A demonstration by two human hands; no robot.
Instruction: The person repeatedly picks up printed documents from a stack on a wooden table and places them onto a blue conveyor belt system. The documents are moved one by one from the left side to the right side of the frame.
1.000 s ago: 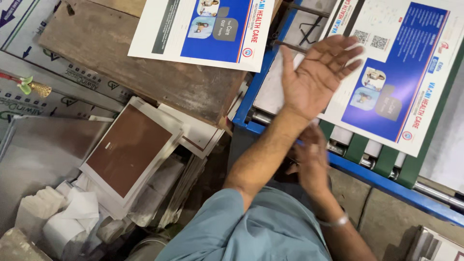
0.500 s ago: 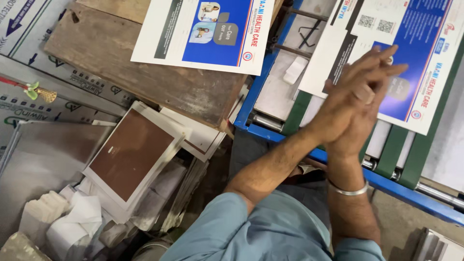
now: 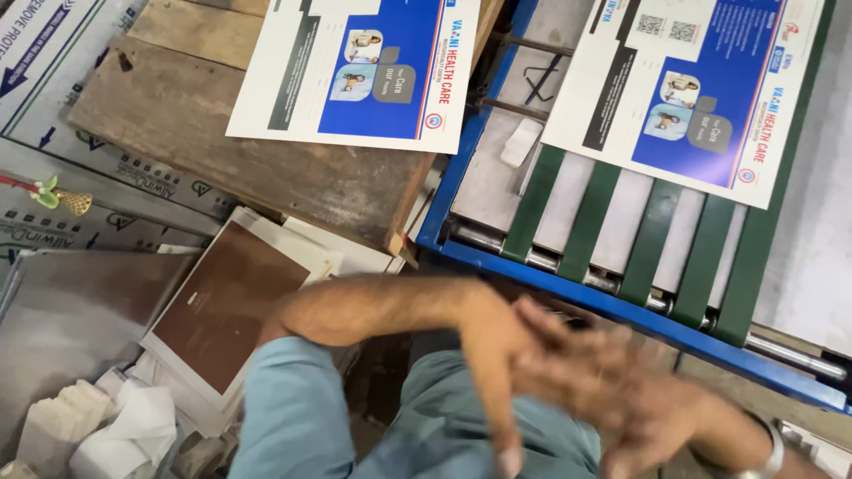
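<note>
Both hands are down low, in front of the body, and neither is on any work. The left hand [image 3: 493, 355] hangs from a bent wrist with its fingers slack and pointing down, gripping nothing. The right hand [image 3: 621, 390] lies against it, crossing just behind, with a bracelet [image 3: 770, 452] at the wrist. It is blurred, but its fingers look spread and empty too. They are palm to palm, or near enough, and it reads as a rub or a brush-off between handlings rather than a grasp.

Just above the hands runs the blue frame [image 3: 550, 286] of a conveyor, with green belts [image 3: 657, 232] over rollers. A printed sheet [image 3: 674, 84], white and blue, lies flat across the top of those belts, well apart from both hands. A small white block [image 3: 521, 142] sits on the grey bed beside it.

Off to the left, a second sheet [image 3: 355, 62] rests on a worn wooden board [image 3: 222, 155]. Below that board a brown-faced panel [image 3: 226, 306] leans on a stack, with crumpled white paper [image 3: 115, 426] in the corner.

My read is that this is a pause with the hands free. Any reach for the belt sheet calls for the hands to part, rise over the blue frame and take an edge without creasing it.
</note>
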